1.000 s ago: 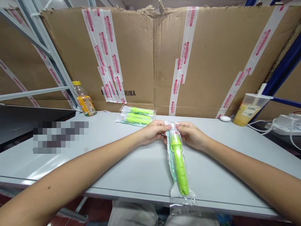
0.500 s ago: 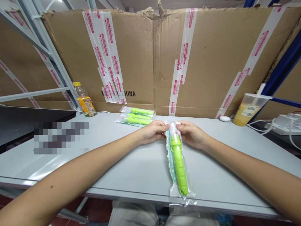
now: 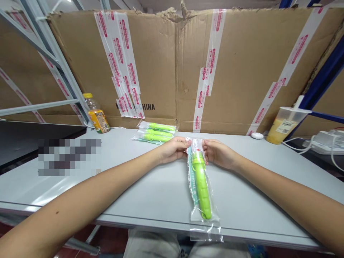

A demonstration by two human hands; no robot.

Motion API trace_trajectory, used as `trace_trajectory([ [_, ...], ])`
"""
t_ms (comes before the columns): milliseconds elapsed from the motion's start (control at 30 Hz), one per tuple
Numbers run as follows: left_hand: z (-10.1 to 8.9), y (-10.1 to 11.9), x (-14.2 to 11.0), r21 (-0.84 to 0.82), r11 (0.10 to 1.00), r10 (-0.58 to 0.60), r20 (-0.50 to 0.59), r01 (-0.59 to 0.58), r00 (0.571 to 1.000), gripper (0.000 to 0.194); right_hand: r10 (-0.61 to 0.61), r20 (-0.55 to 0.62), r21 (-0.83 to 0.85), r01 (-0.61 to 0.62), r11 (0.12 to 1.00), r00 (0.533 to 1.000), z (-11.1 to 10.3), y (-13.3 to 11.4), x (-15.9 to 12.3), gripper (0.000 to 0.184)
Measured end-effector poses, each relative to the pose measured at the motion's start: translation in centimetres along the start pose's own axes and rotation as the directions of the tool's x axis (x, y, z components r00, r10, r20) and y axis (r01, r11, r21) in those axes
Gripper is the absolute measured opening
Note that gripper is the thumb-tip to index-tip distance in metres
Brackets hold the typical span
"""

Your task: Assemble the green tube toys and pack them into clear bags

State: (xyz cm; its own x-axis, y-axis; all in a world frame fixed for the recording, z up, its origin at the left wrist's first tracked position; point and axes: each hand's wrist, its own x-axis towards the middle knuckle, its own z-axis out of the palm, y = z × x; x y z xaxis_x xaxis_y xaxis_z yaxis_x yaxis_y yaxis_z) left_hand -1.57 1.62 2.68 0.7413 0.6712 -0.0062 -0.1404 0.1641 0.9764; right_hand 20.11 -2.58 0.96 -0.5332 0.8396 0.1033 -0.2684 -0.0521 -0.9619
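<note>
A bright green ribbed tube with a clear top end lies inside a clear plastic bag (image 3: 201,190), beside a teal card with white lettering. The bag slants toward me, and its lower flap hangs past the table's front edge. My left hand (image 3: 176,149) pinches the upper left corner of the bag between thumb and fingers. At the opposite upper corner is my right hand (image 3: 218,153), its fingers curled and the thumb at the bag's edge; some fingertips are partly hidden. Behind my left hand lie several similar bagged green tubes (image 3: 158,136).
A cardboard panel (image 3: 156,64) stands along the table's back. An orange drink bottle (image 3: 99,120) is at the back left. At the right are a plastic cup with a straw (image 3: 279,130), a small white oval object (image 3: 257,135) and white cables with a power strip (image 3: 326,141).
The bagged green tube has shifted slightly left and its lower end has risen a little. My left hand moved slightly left with it; my right thumb has slid outward to the bag's edge.
</note>
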Motion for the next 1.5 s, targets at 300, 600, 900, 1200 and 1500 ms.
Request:
trace_trajectory([
  [300,0.0,0.0,0.0,0.022,1.000,-0.016,-0.012,0.016,1.000,0.035,-0.010,-0.026,-0.036,0.009,0.999,1.000,0.3,0.1,0.0,0.021],
  [600,0.0,0.0,0.1,0.029,1.000,-0.004,-0.057,0.006,0.998,0.035,0.006,-0.020,-0.021,-0.006,1.000,1.000,0.1,0.0,-0.2,0.007],
  [900,0.3,0.1,1.0,0.075,0.975,0.220,-0.339,-0.207,0.915,0.019,0.129,-0.164,-0.133,-0.151,0.980,0.978,0.6,-0.4,0.0,0.042],
  [1200,-0.3,2.1,-0.6,0.951,-0.082,0.656,0.276,-0.298,0.702,0.046,0.139,-0.131,-0.262,-0.169,0.950,0.982,-1.1,-0.6,-0.1,0.043],
  [1500,1.7,0.4,-0.8,0.687,-0.601,0.198,0.623,-0.408,0.757,0.023,0.152,0.098,-0.211,-0.129,0.969,0.983,-0.5,-0.7,-0.3,0.039],
])
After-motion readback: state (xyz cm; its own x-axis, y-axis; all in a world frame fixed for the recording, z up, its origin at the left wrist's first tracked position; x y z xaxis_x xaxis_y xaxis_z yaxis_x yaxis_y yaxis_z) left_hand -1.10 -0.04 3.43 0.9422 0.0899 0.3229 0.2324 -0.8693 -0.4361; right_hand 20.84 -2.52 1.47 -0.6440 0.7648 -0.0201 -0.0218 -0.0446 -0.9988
